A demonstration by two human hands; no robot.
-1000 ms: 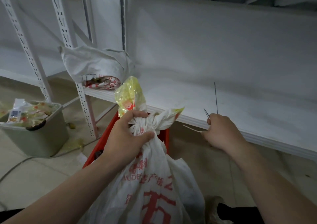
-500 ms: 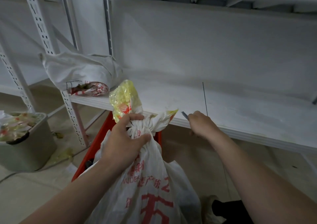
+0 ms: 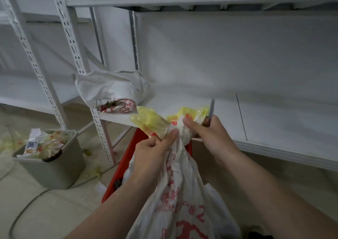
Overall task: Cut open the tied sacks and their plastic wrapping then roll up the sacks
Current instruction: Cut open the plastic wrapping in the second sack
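Note:
A white sack (image 3: 182,198) with red print stands in front of me, its neck bunched and tied. Yellow plastic wrapping (image 3: 151,121) sticks out of the top on both sides of the knot. My left hand (image 3: 153,151) grips the neck just below the knot. My right hand (image 3: 210,138) holds a thin metal blade (image 3: 211,109) that points up, and its thumb presses on the knot. A rolled white sack (image 3: 113,90) lies on the shelf behind.
A white metal shelf (image 3: 274,129) runs across behind the sack, with slotted uprights (image 3: 73,46) at the left. A red frame (image 3: 128,158) stands under the sack. A grey bin (image 3: 53,162) full of plastic scraps sits on the floor at left, beside a cable (image 3: 23,213).
My right hand has come in from the shelf edge to the sack's knot with the blade. My left hand has shifted lower on the neck, and the view has tilted upward.

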